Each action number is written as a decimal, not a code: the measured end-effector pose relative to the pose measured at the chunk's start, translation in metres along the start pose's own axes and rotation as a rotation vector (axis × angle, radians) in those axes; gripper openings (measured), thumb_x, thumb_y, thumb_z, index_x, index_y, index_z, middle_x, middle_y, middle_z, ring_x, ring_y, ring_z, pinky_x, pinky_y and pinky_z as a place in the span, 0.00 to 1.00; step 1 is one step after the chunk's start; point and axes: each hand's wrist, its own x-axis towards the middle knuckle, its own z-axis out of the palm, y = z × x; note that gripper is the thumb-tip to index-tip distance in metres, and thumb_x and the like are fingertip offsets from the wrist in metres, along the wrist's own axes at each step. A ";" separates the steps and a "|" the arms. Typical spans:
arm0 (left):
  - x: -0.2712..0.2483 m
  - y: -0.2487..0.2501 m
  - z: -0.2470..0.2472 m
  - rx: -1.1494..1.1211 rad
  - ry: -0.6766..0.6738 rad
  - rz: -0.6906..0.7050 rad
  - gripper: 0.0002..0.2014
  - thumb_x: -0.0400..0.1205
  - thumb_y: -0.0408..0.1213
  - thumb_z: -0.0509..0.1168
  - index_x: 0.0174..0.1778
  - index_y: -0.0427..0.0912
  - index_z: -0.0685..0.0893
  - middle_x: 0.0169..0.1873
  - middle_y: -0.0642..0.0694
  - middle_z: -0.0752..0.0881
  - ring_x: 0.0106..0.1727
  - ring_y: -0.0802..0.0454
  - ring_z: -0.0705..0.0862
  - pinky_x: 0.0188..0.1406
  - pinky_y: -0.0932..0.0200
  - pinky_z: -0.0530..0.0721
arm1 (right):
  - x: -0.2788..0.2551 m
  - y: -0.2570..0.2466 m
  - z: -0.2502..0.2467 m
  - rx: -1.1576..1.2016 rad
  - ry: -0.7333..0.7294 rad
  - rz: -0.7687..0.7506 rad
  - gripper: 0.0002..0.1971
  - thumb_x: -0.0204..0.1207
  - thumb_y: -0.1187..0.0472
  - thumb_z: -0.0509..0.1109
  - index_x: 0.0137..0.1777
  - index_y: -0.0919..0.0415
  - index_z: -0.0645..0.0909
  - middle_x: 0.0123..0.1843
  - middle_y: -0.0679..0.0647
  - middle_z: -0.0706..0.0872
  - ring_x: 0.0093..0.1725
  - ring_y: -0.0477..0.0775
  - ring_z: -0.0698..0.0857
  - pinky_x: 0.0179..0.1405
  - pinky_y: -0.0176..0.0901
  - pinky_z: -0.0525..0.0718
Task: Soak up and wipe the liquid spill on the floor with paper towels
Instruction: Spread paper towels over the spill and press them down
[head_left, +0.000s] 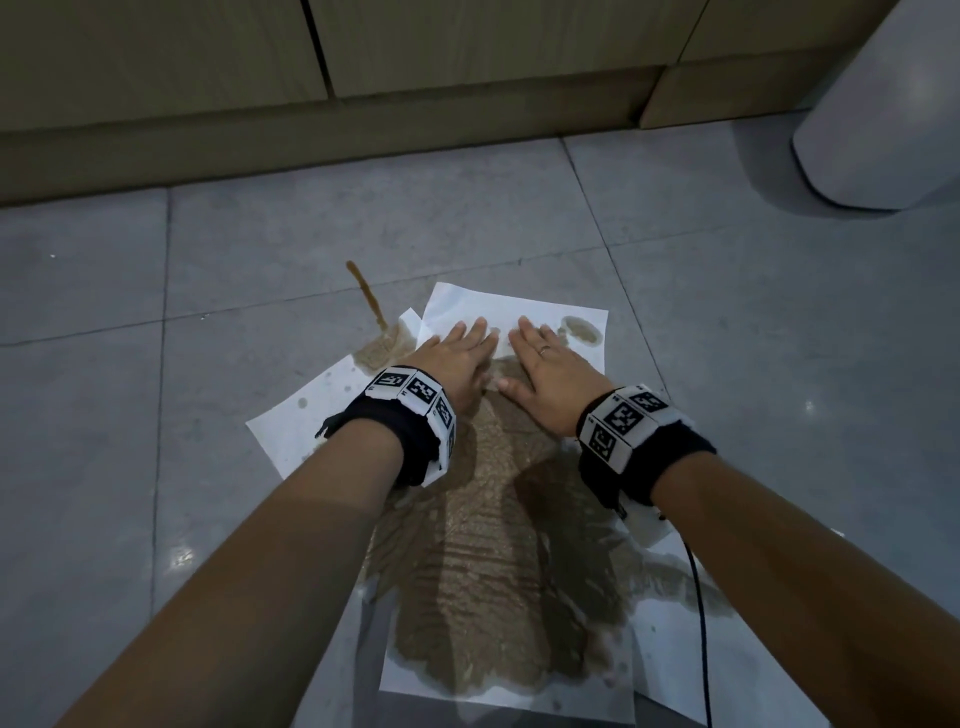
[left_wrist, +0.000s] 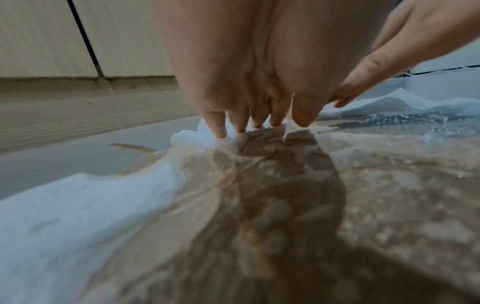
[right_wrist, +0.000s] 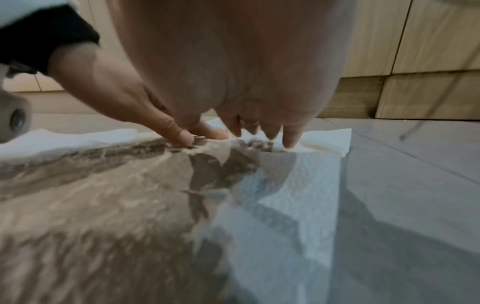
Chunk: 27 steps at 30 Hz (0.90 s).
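I see a floor (head_left: 727, 322) of large grey tiles with thin grout lines, glossy enough to throw small reflections of light. Along the far edge runs a low brown kickboard (head_left: 311, 140) under pale wood-grain cabinet doors (head_left: 156, 57) split by dark gaps. At the far right a white rounded bin-like object (head_left: 883, 114) stands on the tiles; I cannot tell what it is.

The paper towels (head_left: 519, 306) lie overlapping and flat on the floor in front of me, white at their far and left edges, brown and sodden through the middle and near part. The liquid spill (head_left: 369, 296) shows bare as a thin brown streak reaching past the towels' far left corner, and as a thin film beside the near right sheets.

My left hand (head_left: 457, 358) and right hand (head_left: 550, 369) rest side by side, palms down, on the far sheet, thumbs nearly touching. The fingers (left_wrist: 218, 125) of both are straight and a little spread, pressing the paper and gripping nothing. Both wrists wear black bands (head_left: 400, 431) with black-and-white marker squares, and a black cable (head_left: 701, 623) trails from the right one.
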 end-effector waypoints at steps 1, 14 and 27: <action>-0.001 -0.001 0.000 -0.002 0.006 0.004 0.27 0.88 0.43 0.48 0.83 0.46 0.47 0.83 0.46 0.45 0.83 0.46 0.47 0.80 0.48 0.50 | -0.001 -0.001 0.001 -0.016 0.020 0.007 0.34 0.85 0.44 0.49 0.83 0.59 0.41 0.85 0.53 0.39 0.84 0.53 0.41 0.83 0.50 0.46; -0.003 -0.016 -0.012 0.071 0.176 -0.061 0.32 0.82 0.52 0.60 0.81 0.47 0.59 0.82 0.46 0.56 0.81 0.47 0.57 0.79 0.48 0.54 | 0.016 -0.016 -0.009 -0.048 0.218 0.034 0.29 0.83 0.48 0.58 0.82 0.50 0.56 0.85 0.53 0.49 0.84 0.57 0.47 0.80 0.58 0.54; -0.005 -0.009 -0.025 0.137 0.061 -0.137 0.30 0.83 0.48 0.61 0.80 0.46 0.60 0.81 0.44 0.56 0.76 0.40 0.65 0.71 0.45 0.67 | 0.046 -0.004 -0.031 0.099 0.125 0.451 0.55 0.66 0.35 0.72 0.82 0.45 0.38 0.82 0.61 0.28 0.81 0.69 0.31 0.76 0.72 0.40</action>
